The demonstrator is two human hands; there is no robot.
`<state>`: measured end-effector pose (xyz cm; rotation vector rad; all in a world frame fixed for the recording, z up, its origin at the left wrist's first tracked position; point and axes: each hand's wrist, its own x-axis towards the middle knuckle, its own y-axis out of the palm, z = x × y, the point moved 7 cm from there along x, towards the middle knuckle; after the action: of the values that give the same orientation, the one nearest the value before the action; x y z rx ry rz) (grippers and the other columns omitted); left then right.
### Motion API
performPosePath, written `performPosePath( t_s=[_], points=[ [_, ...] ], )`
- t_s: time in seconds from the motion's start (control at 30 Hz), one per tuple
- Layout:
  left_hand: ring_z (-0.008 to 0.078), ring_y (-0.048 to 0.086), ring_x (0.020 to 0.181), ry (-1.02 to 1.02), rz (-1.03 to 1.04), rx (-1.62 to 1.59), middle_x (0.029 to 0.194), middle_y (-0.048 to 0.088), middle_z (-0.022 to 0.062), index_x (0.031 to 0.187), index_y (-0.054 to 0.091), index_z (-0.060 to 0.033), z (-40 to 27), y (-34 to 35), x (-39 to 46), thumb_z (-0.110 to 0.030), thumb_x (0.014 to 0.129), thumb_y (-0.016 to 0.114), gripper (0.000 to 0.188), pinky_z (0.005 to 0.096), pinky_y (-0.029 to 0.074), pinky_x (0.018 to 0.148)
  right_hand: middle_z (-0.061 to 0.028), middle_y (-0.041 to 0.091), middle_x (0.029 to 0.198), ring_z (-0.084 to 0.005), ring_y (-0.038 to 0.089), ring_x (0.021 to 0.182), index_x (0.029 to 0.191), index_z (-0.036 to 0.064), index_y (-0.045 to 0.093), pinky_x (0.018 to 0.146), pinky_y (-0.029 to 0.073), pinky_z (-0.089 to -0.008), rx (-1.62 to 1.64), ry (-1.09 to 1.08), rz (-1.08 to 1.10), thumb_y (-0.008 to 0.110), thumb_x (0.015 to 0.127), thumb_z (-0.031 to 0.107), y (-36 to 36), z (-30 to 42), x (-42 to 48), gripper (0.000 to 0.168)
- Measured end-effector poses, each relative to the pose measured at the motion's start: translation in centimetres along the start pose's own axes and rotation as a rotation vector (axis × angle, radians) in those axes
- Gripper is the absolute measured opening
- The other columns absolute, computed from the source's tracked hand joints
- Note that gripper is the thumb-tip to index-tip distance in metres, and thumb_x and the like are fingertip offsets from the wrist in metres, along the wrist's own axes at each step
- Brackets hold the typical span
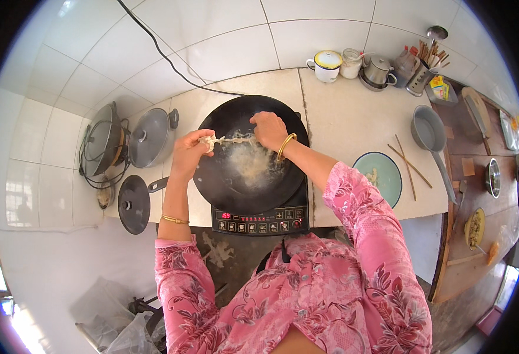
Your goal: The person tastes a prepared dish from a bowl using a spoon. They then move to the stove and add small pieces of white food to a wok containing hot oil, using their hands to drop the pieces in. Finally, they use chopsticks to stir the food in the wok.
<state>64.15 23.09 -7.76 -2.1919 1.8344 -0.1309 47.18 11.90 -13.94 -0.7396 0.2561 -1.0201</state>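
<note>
My left hand (189,152) is at the left rim of a black wok (259,197), with a lump of pale dough (209,142) pinched between thumb and fingers. A thin strand of the same stuff stretches from it across the wok towards my right hand (269,129). That hand is bent over the wok's upper right part; its fingertips are partly hidden, so I cannot tell how firmly they hold the strand. Steam or haze blurs cloudy, pale contents (250,166) in the wok. Beneath it an induction cooker (260,221) shows lit red indicators.
Left of the wok stand lidded pans (151,137) and a dark lid (134,204). To the right are a green bowl (385,183) with pale scraps, crossed chopsticks (410,166) and a grey saucepan (428,128). An enamel mug (327,68) and jars line the wall. A black cable (162,51) trails behind the wok.
</note>
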Motion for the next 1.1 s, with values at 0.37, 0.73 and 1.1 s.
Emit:
performPosePath(
  t_s=[0.37,0.73,1.1],
  points=[
    [0.0129,0.058,0.073,-0.013,0.097,0.032,0.089,0.061,0.0082,0.101,0.056,0.0042,-1.0,1.0,0.4,0.003,0.072,0.058,0.029,0.0251,0.049,0.065,-0.0145,0.066,0.092,-0.0169,0.063,0.062,0.103,-0.005,0.063,0.050,0.050,-0.0279,0.708,0.205,0.325,0.065,0.075,0.011,0.4,3.2,-0.9,0.033],
    [0.0125,0.060,0.069,0.107,0.116,0.123,0.082,0.063,0.0079,0.095,0.058,0.0054,-6.4,0.8,0.2,0.006,0.073,0.056,0.021,0.0242,0.049,0.065,-0.0079,0.062,0.072,-0.0126,0.058,0.052,0.095,-0.006,0.062,0.043,0.045,-0.0236,1.077,0.161,0.426,0.065,0.076,0.009,0.3,7.9,-0.9,0.024],
    [0.0135,0.060,0.069,0.204,-0.059,0.068,0.081,0.064,0.0098,0.090,0.060,0.0059,-8.3,-2.9,-0.2,0.008,0.074,0.055,0.018,0.0248,0.050,0.065,-0.0078,0.063,0.070,-0.0107,0.057,0.051,0.089,-0.005,0.064,0.044,0.046,-0.0238,0.803,0.179,0.327,0.064,0.073,0.009,-0.9,5.1,-0.9,0.021]
  ],
)
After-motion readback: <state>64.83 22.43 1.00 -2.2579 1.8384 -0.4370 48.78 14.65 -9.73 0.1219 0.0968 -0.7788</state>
